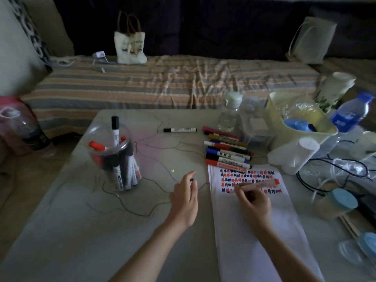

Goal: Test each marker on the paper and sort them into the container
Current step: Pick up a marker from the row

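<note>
Item: red marker point(256, 185), in your right hand point(254, 202). Fingers curl round the barrel low down, near the writing end; the red end points up and to the right. The tip sits on the paper point(254, 220), at the lowest row of test marks. Motion blur hides whether the tip is pressed down or just grazing.

Item: left hand point(186, 198), above the table point(81, 231) just left of the paper. The fingers look lightly curled round something small and dark near the fingertips, probably the marker's cap, though the view is too dim to be sure.

Item: paper, a long white strip lying at your right, its upper part filled with rows of red, blue and black marks.

Item: untested markers point(227, 151), a row lying side by side just above the paper; a single black-capped marker point(180, 130) lies apart, further left.

Item: container point(114, 155), a clear plastic tub well to the left, holding sorted markers standing on end.

Handling note: the marker is light, stiff and smooth-barrelled, so it may roll if laid down. Hold it mid-barrel for carrying. Press gently, since a felt tip likely crushes. The paper is thin and may slide; steady it with your free hand.
</note>
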The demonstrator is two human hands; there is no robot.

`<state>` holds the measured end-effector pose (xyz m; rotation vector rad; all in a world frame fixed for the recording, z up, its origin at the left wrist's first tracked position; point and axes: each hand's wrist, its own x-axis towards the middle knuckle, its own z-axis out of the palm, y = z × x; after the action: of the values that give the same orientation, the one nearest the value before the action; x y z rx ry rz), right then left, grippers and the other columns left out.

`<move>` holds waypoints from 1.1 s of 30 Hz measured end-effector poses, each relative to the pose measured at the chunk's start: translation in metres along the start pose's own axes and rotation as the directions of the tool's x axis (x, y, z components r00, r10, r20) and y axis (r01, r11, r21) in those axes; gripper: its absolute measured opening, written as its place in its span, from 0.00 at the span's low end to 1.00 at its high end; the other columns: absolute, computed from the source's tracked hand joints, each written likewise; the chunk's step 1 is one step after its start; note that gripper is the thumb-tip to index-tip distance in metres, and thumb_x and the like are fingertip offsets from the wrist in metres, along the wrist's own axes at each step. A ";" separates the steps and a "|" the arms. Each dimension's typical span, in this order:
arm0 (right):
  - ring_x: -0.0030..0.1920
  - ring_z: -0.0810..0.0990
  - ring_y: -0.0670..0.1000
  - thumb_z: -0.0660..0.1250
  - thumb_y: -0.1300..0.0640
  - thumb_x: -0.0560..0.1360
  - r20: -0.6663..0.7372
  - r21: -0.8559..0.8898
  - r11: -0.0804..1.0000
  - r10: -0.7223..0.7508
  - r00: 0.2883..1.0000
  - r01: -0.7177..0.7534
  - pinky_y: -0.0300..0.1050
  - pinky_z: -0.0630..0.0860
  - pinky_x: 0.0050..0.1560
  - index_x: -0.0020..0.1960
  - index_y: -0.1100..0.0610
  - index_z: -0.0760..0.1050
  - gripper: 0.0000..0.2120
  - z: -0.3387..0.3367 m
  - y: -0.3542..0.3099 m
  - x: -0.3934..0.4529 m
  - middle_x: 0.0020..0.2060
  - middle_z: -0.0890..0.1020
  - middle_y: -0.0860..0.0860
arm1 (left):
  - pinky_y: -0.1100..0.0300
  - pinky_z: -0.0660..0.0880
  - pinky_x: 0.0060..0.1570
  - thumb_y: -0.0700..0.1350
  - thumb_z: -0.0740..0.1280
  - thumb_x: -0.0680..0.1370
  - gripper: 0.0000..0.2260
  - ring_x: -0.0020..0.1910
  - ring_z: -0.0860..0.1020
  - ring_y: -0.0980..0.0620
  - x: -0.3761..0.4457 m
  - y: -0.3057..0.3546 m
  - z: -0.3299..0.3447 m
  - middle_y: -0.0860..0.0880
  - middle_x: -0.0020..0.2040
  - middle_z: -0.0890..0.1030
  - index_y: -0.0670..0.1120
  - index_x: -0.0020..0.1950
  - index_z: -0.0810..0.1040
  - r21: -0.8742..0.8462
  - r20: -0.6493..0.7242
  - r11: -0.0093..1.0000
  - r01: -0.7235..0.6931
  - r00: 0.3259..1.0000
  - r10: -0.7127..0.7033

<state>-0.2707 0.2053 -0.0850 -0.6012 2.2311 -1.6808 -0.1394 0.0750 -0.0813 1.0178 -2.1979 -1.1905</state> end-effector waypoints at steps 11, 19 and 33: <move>0.30 0.70 0.48 0.66 0.55 0.78 0.040 0.367 0.924 0.099 0.994 -0.107 0.42 0.68 0.29 0.46 0.61 0.79 0.09 -0.003 -0.068 -0.046 0.30 0.75 0.53 | 0.68 0.75 0.47 0.40 0.66 0.79 0.08 0.47 0.82 0.58 -0.059 0.059 -0.019 0.51 0.46 0.85 0.53 0.50 0.81 -0.572 -0.102 0.813 0.106 0.975 -0.199; 0.32 0.73 0.47 0.66 0.54 0.77 0.090 0.362 0.917 0.146 0.985 -0.169 0.39 0.69 0.30 0.45 0.62 0.80 0.11 0.002 -0.082 -0.079 0.32 0.78 0.53 | 0.62 0.78 0.48 0.38 0.72 0.75 0.04 0.47 0.84 0.51 -0.065 0.056 -0.027 0.45 0.46 0.86 0.45 0.49 0.83 -0.838 0.007 0.482 0.256 0.889 -0.459; 0.34 0.77 0.48 0.70 0.52 0.75 0.071 0.299 0.932 0.192 0.979 -0.204 0.42 0.74 0.35 0.42 0.60 0.81 0.10 0.018 -0.087 -0.081 0.30 0.82 0.50 | 0.54 0.78 0.55 0.38 0.72 0.74 0.06 0.50 0.83 0.46 -0.062 0.052 -0.026 0.42 0.46 0.85 0.41 0.50 0.82 -0.895 0.094 0.349 0.278 0.882 -0.462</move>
<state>-0.1777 0.2092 -0.0082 -0.3188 1.8766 -1.8365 -0.1039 0.1278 -0.0254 1.0479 -0.8331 -2.0383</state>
